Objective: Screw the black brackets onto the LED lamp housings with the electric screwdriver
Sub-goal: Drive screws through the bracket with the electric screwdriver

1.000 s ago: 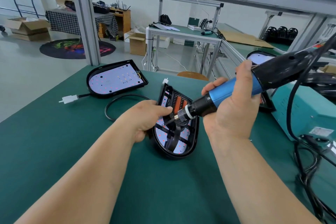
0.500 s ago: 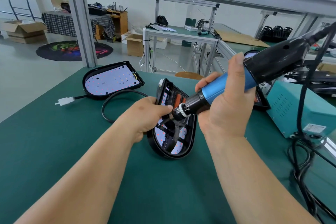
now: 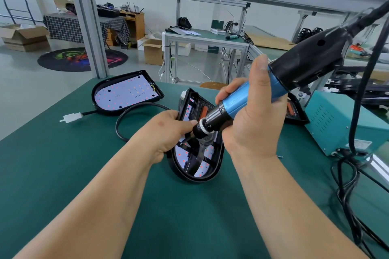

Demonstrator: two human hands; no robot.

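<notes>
A black LED lamp housing (image 3: 212, 171) lies in the middle of the green bench, its white LED board showing under a black bracket (image 3: 194, 159). My left hand (image 3: 166, 132) grips the housing's left rim, with the thumb by the screwdriver tip. My right hand (image 3: 250, 124) is wrapped round the blue and black electric screwdriver (image 3: 237, 101). The tool slants down to the left, and its bit touches the bracket near the left rim. A second housing (image 3: 124, 92) without a bracket lies at the far left. A third housing (image 3: 294, 111) is partly hidden behind my right hand.
A teal power box (image 3: 345, 124) stands on the right, with black cables (image 3: 349, 185) looping over the bench beside it. A black cord (image 3: 134, 109) with a white plug (image 3: 72, 117) runs from the far housing. A loose screw (image 3: 280, 156) lies by my right wrist.
The screwdriver has tilted steeper and its bit has dropped onto the bracket. The view has shifted slightly; both hands keep their grips.
</notes>
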